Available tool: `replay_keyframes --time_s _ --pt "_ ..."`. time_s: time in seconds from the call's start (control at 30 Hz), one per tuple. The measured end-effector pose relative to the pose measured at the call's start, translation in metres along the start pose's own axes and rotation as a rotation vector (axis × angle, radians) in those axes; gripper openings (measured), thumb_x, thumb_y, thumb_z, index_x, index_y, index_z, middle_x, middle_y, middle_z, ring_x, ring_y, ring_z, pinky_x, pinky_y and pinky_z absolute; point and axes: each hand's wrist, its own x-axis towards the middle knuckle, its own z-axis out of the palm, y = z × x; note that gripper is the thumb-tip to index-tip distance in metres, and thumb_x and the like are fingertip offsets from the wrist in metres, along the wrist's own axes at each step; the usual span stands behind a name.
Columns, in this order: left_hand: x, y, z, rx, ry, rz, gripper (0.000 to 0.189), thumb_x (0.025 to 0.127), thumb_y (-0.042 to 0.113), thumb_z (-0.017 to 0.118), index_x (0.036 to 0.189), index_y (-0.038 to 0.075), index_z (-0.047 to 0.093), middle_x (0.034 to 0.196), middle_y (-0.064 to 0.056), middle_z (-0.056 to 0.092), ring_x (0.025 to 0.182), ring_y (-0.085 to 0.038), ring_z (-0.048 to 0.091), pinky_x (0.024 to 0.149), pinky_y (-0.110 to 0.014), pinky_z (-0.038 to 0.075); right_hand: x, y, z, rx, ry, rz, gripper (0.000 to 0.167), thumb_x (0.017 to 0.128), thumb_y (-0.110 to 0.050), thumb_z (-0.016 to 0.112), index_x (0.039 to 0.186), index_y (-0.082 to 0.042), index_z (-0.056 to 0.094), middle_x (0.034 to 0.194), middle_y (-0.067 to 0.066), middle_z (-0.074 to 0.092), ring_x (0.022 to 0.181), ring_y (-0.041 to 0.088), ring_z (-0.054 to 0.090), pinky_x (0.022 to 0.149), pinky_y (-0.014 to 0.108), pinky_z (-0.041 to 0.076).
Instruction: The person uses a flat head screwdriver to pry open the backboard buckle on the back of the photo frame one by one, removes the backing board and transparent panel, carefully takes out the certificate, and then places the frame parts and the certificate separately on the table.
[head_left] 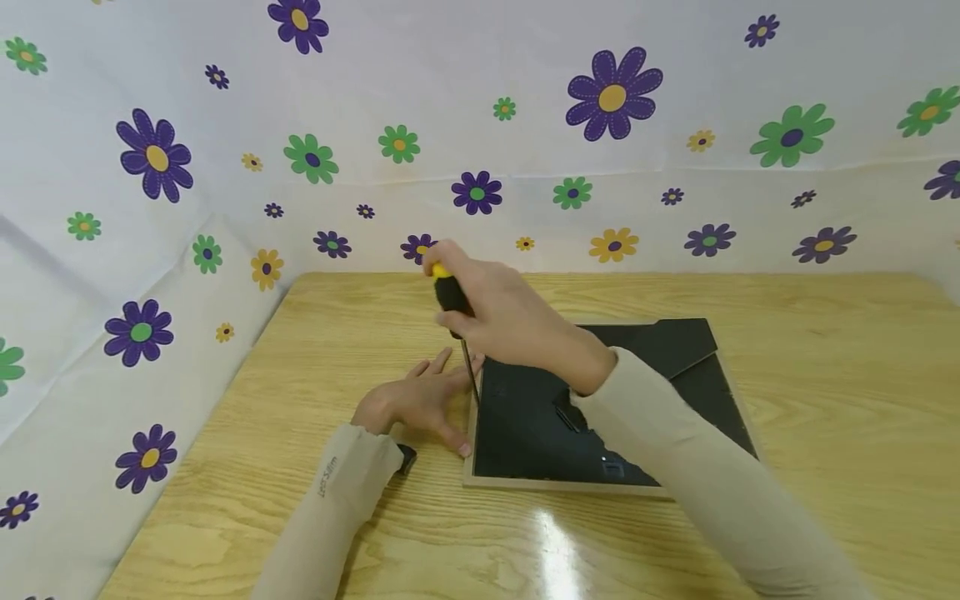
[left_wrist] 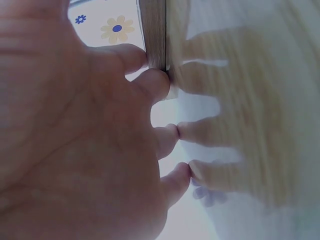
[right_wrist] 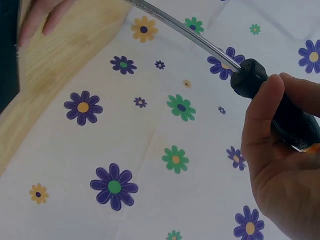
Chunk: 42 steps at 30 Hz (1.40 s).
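Observation:
A picture frame (head_left: 555, 484) with a thin pale wood rim lies on the table with its black backing board (head_left: 517, 433) facing up. My right hand (head_left: 502, 312) grips a screwdriver (head_left: 452, 297) by its black and yellow handle, above the board's left side. The long metal shaft (right_wrist: 190, 33) slants down, and its tip meets the left edge of the backing, beside the rim. My left hand (head_left: 423, 402) lies along the frame's left side with fingers spread. In the left wrist view, fingertips touch the frame's wooden side (left_wrist: 156, 35) and the tabletop.
A black stand flap (head_left: 686, 337) crosses the back of the frame toward its upper right corner. The wood-grain table (head_left: 847, 400) extends on both sides. Behind and to the left hangs a white flower-patterned cloth (head_left: 525, 50). A dark strap piece (head_left: 406, 458) sits at the left wrist.

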Motion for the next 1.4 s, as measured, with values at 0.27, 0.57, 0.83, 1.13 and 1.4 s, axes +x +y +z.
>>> replay_keyframes --time_s 0.27,0.57,0.83,1.13,1.4 --pt "0.002 0.0 0.0 0.02 0.012 0.017 0.129 0.078 0.047 0.087 0.163 0.009 -0.002 0.169 -0.009 -0.004 0.151 -0.038 -0.018 0.119 -0.059 -0.006 -0.058 0.022 -0.017 0.2 0.197 0.104 0.048 0.09 0.013 0.068 0.129 0.003 0.041 0.098 0.017 0.06 0.07 0.024 0.063 0.059 0.03 0.057" --pt "-0.001 -0.003 0.001 0.01 0.013 0.028 0.129 0.078 0.046 0.087 0.163 0.009 -0.003 0.169 -0.009 -0.005 0.151 -0.038 -0.019 0.119 -0.059 -0.007 -0.091 0.029 -0.017 0.269 0.405 0.144 0.052 0.087 0.021 0.065 0.13 0.008 0.039 0.102 0.019 0.059 0.064 0.021 0.062 0.062 0.024 0.056" --pt "0.0 -0.004 0.001 -0.003 0.009 0.032 0.13 0.078 0.045 0.087 0.163 0.01 -0.004 0.169 -0.008 -0.008 0.15 -0.036 -0.022 0.118 -0.059 -0.009 -0.109 0.045 -0.028 0.424 0.48 0.261 0.054 0.087 0.024 0.061 0.132 0.004 0.037 0.099 0.013 0.056 0.06 0.017 0.061 0.057 0.025 0.055" --pt "0.001 -0.002 0.001 -0.008 0.008 0.033 0.129 0.078 0.044 0.087 0.163 0.009 -0.003 0.169 -0.008 -0.007 0.151 -0.036 -0.021 0.118 -0.058 -0.008 -0.12 0.072 -0.038 0.615 0.509 0.48 0.048 0.095 0.009 0.062 0.131 -0.006 0.032 0.098 0.008 0.06 0.063 0.016 0.064 0.063 0.025 0.056" --pt "0.002 -0.004 0.002 -0.013 0.014 0.031 0.128 0.079 0.043 0.087 0.163 0.009 -0.003 0.169 -0.009 -0.006 0.151 -0.036 -0.02 0.119 -0.058 -0.009 -0.125 0.087 -0.036 0.765 0.532 0.525 0.04 0.098 0.006 0.06 0.124 -0.007 0.033 0.093 0.005 0.063 0.064 0.013 0.063 0.064 0.023 0.055"
